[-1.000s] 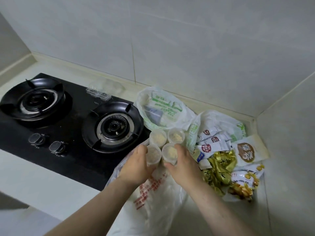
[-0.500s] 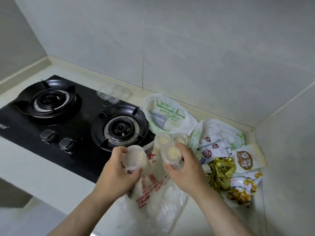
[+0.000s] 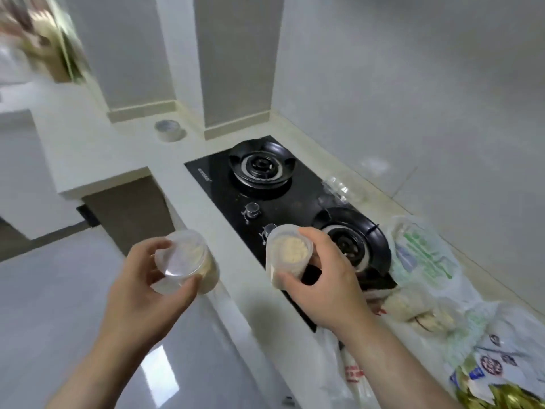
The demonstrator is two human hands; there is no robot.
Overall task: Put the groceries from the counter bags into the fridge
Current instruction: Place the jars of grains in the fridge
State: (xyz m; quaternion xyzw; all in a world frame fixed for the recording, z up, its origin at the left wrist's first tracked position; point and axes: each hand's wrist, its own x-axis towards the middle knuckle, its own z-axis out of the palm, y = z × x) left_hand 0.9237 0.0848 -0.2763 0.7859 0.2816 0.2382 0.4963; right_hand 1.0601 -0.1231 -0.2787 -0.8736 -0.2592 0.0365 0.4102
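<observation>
The pale worktop runs past the black gas hob to the grocery bags at the right, where packets remain unpacked. Each of the hands grips one lidded plastic tub of what looks like pale grain: left hand around its tub, right hand around its tub, both held clear of the worktop. The carrying step seems under way; the next move calls for reaching the fridge, which is not visible, and freeing a hand for its door.

Bags right of stove, tape roll behind, on counter.
</observation>
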